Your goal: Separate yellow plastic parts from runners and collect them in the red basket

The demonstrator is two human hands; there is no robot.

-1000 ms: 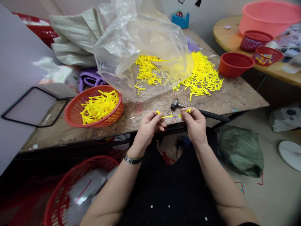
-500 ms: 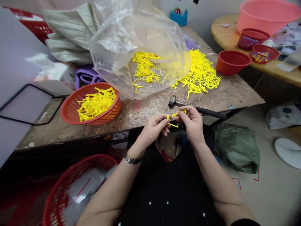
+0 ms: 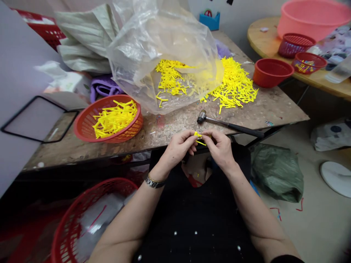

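In front of the table's near edge, my left hand (image 3: 182, 145) pinches a small yellow plastic piece (image 3: 201, 143), whose thin arm sticks out below the fingers. My right hand (image 3: 219, 147) comes against it from the other side, its thumb and fingertips closed on a second yellow piece that is mostly hidden. The two pieces meet between the fingertips; whether they are joined I cannot tell. Just beyond my hands lies a hammer (image 3: 229, 125) with a black handle. More yellow pieces fill part of a red basket (image 3: 79, 126) on the left and lie in a loose pile (image 3: 237, 84).
A large clear plastic bag (image 3: 131, 73) with yellow pieces at its mouth lies on the worn table (image 3: 285, 109). A red bowl (image 3: 271, 75) stands at the right edge. Below left is a red basket (image 3: 59, 219) of plastic bags; a green bag (image 3: 276, 173) sits on the floor.
My right hand has moved slightly left and down, bringing its yellow piece up against the one in my left hand. My left hand stays nearly in place.
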